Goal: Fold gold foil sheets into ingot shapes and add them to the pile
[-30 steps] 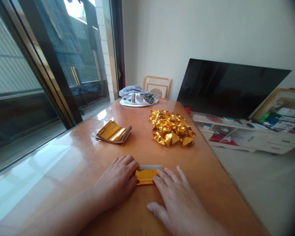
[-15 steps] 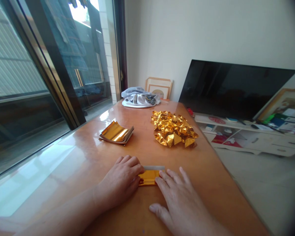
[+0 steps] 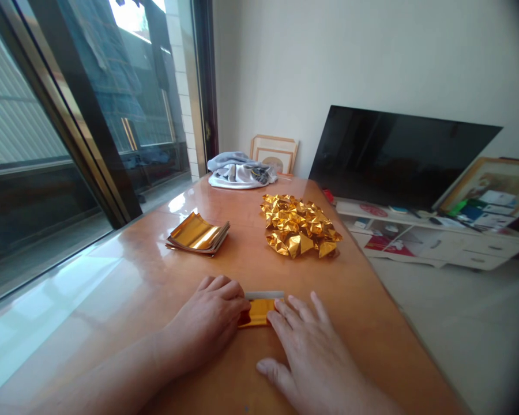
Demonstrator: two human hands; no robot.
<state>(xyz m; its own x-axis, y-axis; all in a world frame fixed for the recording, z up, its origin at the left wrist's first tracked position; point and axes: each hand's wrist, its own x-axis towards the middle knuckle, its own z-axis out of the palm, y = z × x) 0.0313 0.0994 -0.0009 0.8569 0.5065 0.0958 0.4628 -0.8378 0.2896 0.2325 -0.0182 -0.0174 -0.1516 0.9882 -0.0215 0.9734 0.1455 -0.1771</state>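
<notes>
A gold foil paper (image 3: 259, 312), folded into a strip with a pale band along its far edge, lies flat on the table in front of me. At its left end my left hand (image 3: 214, 314) is closed, thumb and curled fingers pinching the paper. My right hand (image 3: 305, 340) lies with fingers stretched and spread, its fingertips touching the paper's right end and its thumb apart on the wood. Farther off to the left is a stack of gold foil sheets (image 3: 198, 233). Beyond my right hand sits a heap of folded gold foil pieces (image 3: 300, 225).
The glossy wooden table (image 3: 237, 271) stretches away from me. Crumpled grey cloth (image 3: 240, 173) rests at its far end, near framed pictures (image 3: 274, 153). A glass sliding door (image 3: 38, 132) runs along the left. A large dark television (image 3: 393, 158) stands on a white cabinet (image 3: 441, 245).
The camera's view has turned slightly right, so everything appears a little farther left. Both hands keep nearly the same places on the foil paper.
</notes>
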